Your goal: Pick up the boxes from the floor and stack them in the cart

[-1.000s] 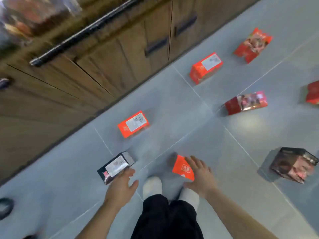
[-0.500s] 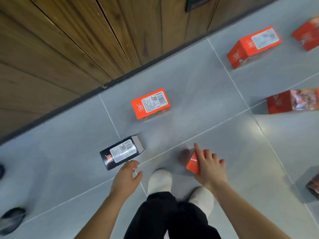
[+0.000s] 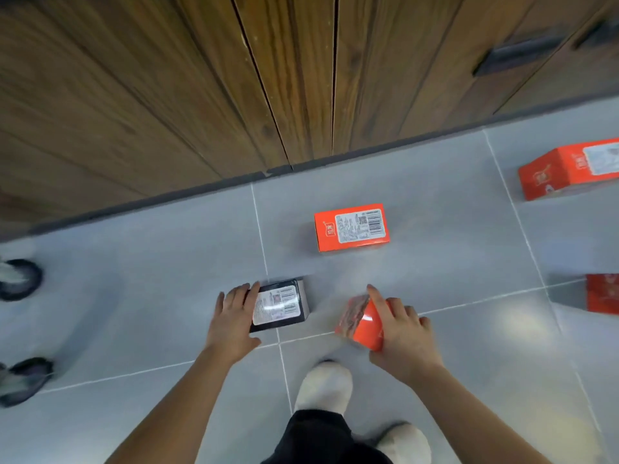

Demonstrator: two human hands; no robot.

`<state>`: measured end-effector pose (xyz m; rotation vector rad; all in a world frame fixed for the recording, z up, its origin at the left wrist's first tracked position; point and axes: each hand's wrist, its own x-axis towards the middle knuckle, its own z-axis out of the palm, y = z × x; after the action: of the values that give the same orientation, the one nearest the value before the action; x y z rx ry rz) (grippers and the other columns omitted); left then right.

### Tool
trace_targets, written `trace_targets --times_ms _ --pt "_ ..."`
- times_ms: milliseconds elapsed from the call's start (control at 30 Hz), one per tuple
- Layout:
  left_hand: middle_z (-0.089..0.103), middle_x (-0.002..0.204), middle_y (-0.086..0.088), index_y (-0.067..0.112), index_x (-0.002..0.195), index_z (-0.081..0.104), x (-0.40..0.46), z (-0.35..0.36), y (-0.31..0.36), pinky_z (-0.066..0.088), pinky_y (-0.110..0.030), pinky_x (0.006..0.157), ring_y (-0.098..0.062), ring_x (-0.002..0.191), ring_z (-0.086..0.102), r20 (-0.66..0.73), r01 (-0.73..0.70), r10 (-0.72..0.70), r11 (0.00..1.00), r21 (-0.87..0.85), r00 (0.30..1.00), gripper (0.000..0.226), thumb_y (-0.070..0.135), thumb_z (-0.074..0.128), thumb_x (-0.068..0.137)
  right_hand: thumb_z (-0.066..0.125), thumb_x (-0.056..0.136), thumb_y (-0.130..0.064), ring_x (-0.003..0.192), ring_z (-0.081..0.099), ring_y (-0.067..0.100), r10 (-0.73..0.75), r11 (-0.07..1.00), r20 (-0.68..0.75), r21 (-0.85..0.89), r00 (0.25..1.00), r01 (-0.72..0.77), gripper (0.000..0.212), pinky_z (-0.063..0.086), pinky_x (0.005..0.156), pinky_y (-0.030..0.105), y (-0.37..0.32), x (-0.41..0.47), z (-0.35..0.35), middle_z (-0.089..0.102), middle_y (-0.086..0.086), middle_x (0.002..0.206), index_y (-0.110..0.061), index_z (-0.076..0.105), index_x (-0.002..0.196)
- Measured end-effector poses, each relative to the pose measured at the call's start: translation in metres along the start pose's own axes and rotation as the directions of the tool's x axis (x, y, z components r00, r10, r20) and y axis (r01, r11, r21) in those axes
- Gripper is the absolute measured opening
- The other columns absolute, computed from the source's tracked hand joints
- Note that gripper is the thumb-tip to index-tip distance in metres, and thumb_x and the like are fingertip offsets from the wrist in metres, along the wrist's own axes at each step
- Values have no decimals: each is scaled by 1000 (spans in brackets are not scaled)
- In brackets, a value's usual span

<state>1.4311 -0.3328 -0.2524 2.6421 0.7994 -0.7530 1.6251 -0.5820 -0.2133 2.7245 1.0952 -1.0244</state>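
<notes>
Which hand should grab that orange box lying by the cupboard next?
Neither is free yet. The left hand grips the black box; the right hand holds a tilted orange box. Once both are emptied, probably the right: the orange box with the barcode label lies on its side.

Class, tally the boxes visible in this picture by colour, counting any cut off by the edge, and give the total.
Orange-red boxes: 4 (centre floor; upper right; right edge, cut off; one gripped by the right hand)
Black boxes: 1, under the left hand
Total: 5
</notes>
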Motion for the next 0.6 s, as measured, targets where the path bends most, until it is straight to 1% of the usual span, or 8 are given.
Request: trace_targets --times_ms 67,100,167,267,400,467,533,600 --pt "56 122 -12 7 138 43 9 1 -2 32 -58 108 -34 115 54 -36 -19 19 1000 14 999 105 19 86 42 65 63 -38 110 49 27 -16 1000 25 26 1000 15 108 43 85 42 -1 4 -6 44 -1 128 -34 2 150" --pt "56 119 -10 8 135 45 11 -2 -1 32 -56 108 -33 114 54 -55 -24 24 1000 2 998 99 17 83 44 65 65 -39 112 47 26 -28 999 39 28 999 27 108 42 88 41 0 6 -10 41 -2 130 -35 -1 150" --pt "55 116 -8 9 132 48 9 -14 5 35 -45 109 -31 110 53 -85 -24 21 999 -38 996 92 18 78 45 64 68 -42 116 44 24 -46 999 70 23 996 45 107 41 91 40 2 4 -26 37 -4 133 -36 -6 149" --pt "56 106 -7 9 125 53 -9 -54 17 42 -37 97 -31 99 53 -113 -19 11 997 -68 994 91 27 79 39 65 70 -48 116 43 24 -81 997 72 2 994 81 107 41 93 40 0 -9 -68 36 -3 135 -36 -8 148" --pt "50 115 -6 15 132 44 -59 -159 36 37 -34 96 -27 109 44 -79 71 -85 983 -167 993 90 31 77 50 65 70 -55 114 46 23 -111 992 2 -53 994 111 108 40 90 38 -17 -57 -155 39 -3 134 -37 -7 148" --pt "46 119 -6 17 135 40 -98 -223 50 40 -34 92 -26 112 40 -84 109 -131 968 -226 988 89 29 77 55 62 70 -66 113 47 23 -119 992 -36 -36 992 117 108 41 90 39 -31 -96 -210 41 -3 132 -37 -7 148" --pt "44 120 -6 17 137 37 -142 -287 68 43 -37 90 -27 112 41 -100 123 -151 962 -244 983 91 29 78 57 54 67 -79 114 47 25 -127 992 -75 10 989 129 108 42 90 40 -43 -139 -269 43 -2 131 -38 -3 148" --pt "44 120 -7 16 136 37 -187 -344 82 45 -39 89 -30 110 44 -106 115 -142 966 -233 984 90 29 78 57 51 63 -84 115 47 26 -141 989 -75 28 987 144 109 41 92 41 -57 -179 -323 43 0 130 -37 0 148"
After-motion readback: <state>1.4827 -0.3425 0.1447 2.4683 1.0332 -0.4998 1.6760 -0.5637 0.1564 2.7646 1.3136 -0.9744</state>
